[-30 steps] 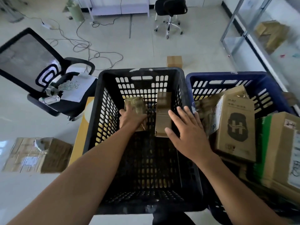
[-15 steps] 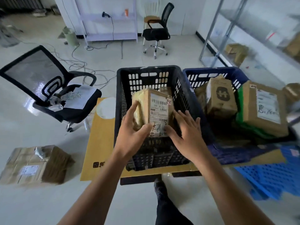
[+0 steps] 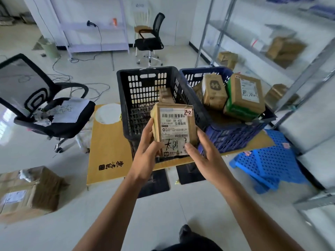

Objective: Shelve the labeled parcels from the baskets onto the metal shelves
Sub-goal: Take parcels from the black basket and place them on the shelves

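Parcel (image 3: 173, 129) tagged "2-2" is held upright above the near rim of the black basket (image 3: 145, 70). Its left edge is gripped by the left hand (image 3: 146, 151), its lower right corner by the right hand (image 3: 204, 154), fingers curled. Open floor lies below. Metal shelves (image 3: 306, 77) stand right, beyond the blue basket (image 3: 235, 136).

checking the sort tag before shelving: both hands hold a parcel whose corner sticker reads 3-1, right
Not quite. The head view shows the left hand and the right hand both holding the parcel, but its corner sticker reads 2-2, not 3-1.
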The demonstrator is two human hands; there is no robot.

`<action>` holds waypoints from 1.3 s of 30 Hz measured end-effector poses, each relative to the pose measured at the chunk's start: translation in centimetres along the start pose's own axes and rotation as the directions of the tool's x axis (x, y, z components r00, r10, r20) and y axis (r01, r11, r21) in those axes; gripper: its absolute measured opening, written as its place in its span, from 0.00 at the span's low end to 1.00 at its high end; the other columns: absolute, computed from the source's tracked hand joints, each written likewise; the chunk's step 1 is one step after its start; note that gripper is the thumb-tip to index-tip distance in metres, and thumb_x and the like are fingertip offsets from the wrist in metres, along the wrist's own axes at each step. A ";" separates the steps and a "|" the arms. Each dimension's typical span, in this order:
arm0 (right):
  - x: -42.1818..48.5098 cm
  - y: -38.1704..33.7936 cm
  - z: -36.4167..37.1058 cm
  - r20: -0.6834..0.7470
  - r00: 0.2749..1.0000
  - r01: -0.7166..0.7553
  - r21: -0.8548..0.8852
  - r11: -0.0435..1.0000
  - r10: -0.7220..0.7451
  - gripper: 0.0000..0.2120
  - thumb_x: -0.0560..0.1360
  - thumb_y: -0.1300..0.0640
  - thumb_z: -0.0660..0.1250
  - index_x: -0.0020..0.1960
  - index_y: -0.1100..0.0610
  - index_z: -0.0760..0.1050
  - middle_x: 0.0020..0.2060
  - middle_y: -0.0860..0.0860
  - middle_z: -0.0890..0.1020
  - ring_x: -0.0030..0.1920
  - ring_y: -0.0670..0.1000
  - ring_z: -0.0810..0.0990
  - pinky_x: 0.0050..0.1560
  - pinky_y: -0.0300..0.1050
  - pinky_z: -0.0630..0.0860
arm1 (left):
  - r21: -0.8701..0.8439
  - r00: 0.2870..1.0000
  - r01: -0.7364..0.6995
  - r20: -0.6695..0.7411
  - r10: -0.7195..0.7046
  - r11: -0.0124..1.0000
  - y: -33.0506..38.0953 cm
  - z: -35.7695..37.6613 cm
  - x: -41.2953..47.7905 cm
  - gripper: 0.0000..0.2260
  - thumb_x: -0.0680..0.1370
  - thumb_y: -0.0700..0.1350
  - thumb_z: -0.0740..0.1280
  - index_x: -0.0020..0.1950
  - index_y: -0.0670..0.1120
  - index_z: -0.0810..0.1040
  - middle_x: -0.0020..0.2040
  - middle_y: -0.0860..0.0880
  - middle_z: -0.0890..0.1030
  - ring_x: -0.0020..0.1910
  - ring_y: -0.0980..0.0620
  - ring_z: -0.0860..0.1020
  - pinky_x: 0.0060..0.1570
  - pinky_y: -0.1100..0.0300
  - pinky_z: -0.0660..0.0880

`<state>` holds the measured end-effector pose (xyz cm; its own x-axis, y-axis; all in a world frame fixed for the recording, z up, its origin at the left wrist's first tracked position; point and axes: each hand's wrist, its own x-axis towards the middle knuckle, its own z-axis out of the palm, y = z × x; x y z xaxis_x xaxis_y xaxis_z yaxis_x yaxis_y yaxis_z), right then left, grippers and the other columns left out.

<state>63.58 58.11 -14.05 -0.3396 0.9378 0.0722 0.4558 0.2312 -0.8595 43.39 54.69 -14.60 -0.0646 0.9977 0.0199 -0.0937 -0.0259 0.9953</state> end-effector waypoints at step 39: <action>-44.9 25.0 -33.4 -0.618 0.208 -0.084 0.761 0.643 0.758 0.38 0.76 0.57 0.76 0.78 0.35 0.62 0.60 0.54 0.81 0.58 0.54 0.84 0.48 0.48 0.85 | 0.467 0.506 -0.577 0.849 -0.155 0.670 -13.2 61.2 -6.5 0.29 0.81 0.57 0.66 0.81 0.57 0.62 0.83 0.52 0.59 0.82 0.50 0.52 0.79 0.42 0.57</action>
<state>117.68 30.40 -21.85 0.7830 0.5309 -0.3242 -0.3046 -0.1271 -0.9440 105.86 52.40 -22.09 0.8250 0.5616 -0.0637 0.4379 -0.5638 0.7002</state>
